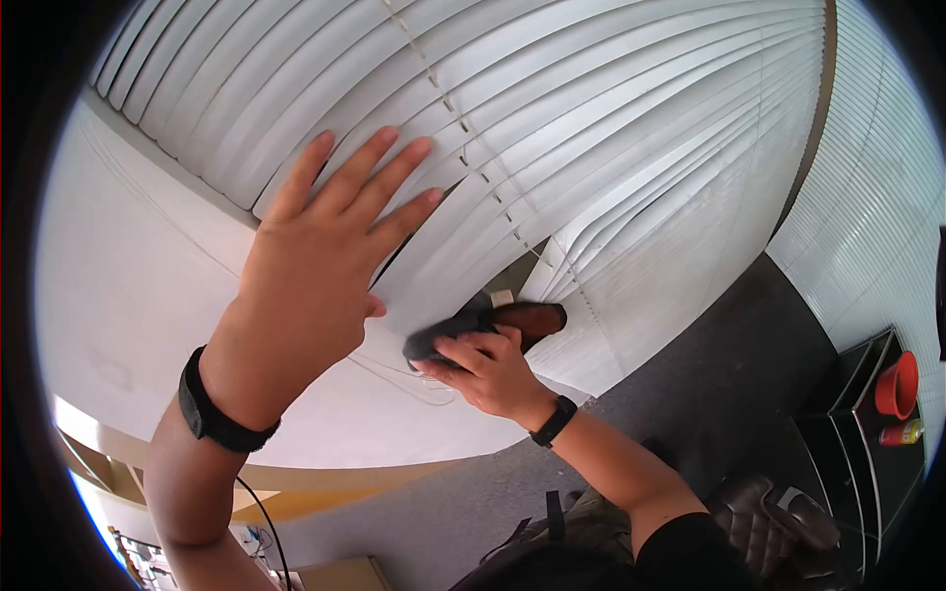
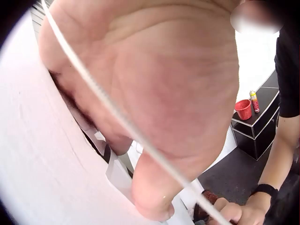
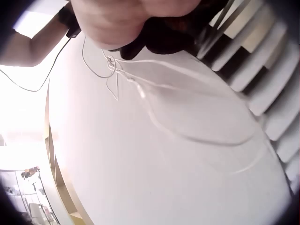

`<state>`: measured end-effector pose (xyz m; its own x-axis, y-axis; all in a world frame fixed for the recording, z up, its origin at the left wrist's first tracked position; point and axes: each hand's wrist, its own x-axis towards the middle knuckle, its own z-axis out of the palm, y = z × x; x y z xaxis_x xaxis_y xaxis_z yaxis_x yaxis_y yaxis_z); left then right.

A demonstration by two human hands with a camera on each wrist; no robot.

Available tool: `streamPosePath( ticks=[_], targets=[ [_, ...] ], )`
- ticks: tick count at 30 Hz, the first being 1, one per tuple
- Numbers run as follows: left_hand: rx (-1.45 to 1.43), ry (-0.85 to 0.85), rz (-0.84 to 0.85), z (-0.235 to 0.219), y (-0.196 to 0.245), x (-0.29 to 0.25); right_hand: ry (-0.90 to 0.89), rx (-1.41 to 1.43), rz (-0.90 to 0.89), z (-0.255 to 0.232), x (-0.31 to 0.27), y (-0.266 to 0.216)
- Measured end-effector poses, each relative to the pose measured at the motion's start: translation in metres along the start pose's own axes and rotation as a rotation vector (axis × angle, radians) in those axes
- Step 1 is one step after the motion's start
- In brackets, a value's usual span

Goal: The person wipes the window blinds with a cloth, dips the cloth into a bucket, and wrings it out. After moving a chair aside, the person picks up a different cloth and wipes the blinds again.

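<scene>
White blind slats spread across the head view, bent apart in the middle with a gap. My left hand lies over their edge beside the white wall surface, its fingers straight and spread. Lower right of it, my right hand grips a dark, soft-looking item with a brown oval end; its kind I cannot tell. That item lies at the lower slats, by the gap. In the right wrist view, thin white cords hang below my right hand, across the white surface.
At the right stands a black cabinet with a red pot and a small red-and-yellow container on it. A brown quilted item is below. Dark floor runs between blinds and cabinet. A black cable hangs near my left forearm.
</scene>
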<state>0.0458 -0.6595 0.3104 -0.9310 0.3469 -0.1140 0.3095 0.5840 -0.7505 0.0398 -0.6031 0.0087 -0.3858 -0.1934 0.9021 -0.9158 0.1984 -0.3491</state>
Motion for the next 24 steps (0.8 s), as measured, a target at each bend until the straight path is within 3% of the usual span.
streamPosePath(
  ticks=[3,5,7,9,12,14,16,17,19,24],
  targets=[
    [0.024,-0.006,-0.011,0.004,0.001,-0.004,-0.123,0.005,-0.008,-0.011,-0.035,0.003],
    [0.027,-0.016,-0.017,0.003,0.002,-0.005,-0.296,-0.022,0.006,-0.029,-0.06,0.002],
    [0.026,-0.012,-0.013,0.003,-0.002,0.002,-0.26,0.049,0.065,-0.054,-0.079,-0.006],
    [0.012,-0.021,-0.009,0.002,-0.002,0.002,-0.218,0.065,0.086,-0.088,-0.071,-0.022],
    [-0.006,-0.015,-0.006,0.0,-0.001,0.0,0.181,0.087,0.108,-0.117,-0.045,-0.019],
    [0.004,0.042,0.009,-0.002,-0.001,0.0,0.283,-0.109,0.273,-0.121,-0.032,0.006],
    [0.006,0.044,0.008,-0.003,0.001,-0.001,0.435,-0.146,0.343,-0.115,0.001,0.045],
    [0.008,0.043,0.005,-0.004,0.001,0.0,0.55,0.243,0.527,-0.094,0.001,0.058],
    [0.002,0.037,-0.006,-0.007,0.003,0.0,0.451,-0.088,0.376,-0.067,0.011,0.082],
    [-0.019,0.006,-0.026,-0.007,0.006,0.005,0.355,-0.131,0.364,-0.018,0.007,0.077]
  ],
)
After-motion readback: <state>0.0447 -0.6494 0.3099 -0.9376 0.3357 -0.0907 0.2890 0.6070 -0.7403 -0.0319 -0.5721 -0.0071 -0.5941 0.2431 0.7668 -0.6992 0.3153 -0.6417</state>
